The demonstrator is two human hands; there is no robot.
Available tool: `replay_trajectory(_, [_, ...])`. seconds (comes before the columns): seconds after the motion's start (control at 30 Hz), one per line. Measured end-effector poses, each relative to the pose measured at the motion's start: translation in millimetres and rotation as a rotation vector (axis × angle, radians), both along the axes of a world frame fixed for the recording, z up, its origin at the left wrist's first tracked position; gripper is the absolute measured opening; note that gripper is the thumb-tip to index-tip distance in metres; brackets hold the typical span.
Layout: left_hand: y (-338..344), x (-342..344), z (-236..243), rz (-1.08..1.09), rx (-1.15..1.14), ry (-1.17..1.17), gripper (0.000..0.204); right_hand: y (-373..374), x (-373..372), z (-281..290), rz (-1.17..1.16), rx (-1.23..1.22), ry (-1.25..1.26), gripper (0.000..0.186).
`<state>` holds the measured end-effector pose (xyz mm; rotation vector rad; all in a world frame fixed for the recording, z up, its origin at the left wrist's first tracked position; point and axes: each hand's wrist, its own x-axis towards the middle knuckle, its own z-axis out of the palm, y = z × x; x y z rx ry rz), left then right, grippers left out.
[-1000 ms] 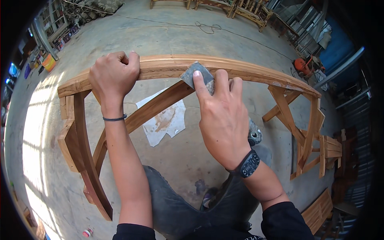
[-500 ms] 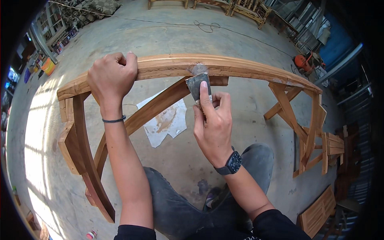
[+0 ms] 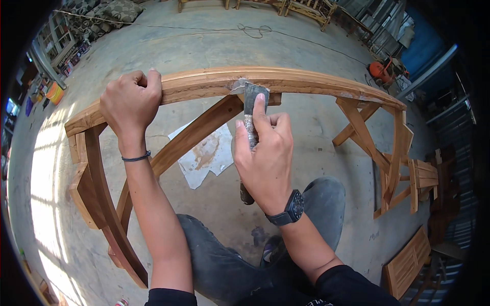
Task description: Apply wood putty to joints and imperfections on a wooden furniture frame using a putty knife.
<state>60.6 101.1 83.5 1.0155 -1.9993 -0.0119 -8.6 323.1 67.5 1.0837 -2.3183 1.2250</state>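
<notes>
My left hand is closed over the left part of a long curved wooden rail, its thumb on top. In my right hand is a putty knife, the index finger stretched along its blade and the worn, crusted handle under the palm. The blade's edge meets the front face of the rail near its middle. Just left of the blade, a grey filler patch is smeared on the wood. Wooden braces and curved legs hang below the rail at either end.
On the floor beyond the rail lies a stained white sheet. An orange machine stands at the far right, and a cable crosses the floor at the back. A wooden panel lies at the lower right. My knees are under the frame.
The putty knife has turned more upright and shifted slightly, its blade now right of the filler patch, which looks smeared flatter. The whole view has shifted a little; my left hand keeps its grip.
</notes>
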Motion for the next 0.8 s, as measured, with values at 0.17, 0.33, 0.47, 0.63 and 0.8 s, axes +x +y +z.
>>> replay_trajectory(0.17, [1, -5, 3, 0.008, -0.011, 0.001, 0.039, -32, 17, 4, -0.125, 0.042, -0.112, 0.053])
replay_trajectory(0.33, [-2, -2, -3, 0.017, -0.024, -0.009, 0.041, -22, 26, 14, -0.041, 0.187, -0.160, 0.059])
replay_trajectory(0.47, [-1, 0, -1, 0.017, 0.005, 0.000, 0.041, 20, 13, -11, 0.111, 0.087, -0.120, 0.063])
replay_trajectory(0.63, [0, -3, 1, 0.024, 0.004, -0.023, 0.041, 22, -32, -33, -0.009, -0.047, 0.091, 0.064])
replay_trajectory(0.8, [-1, -4, 2, 0.008, 0.012, -0.018, 0.042, 17, -45, -46, -0.032, -0.082, 0.159, 0.065])
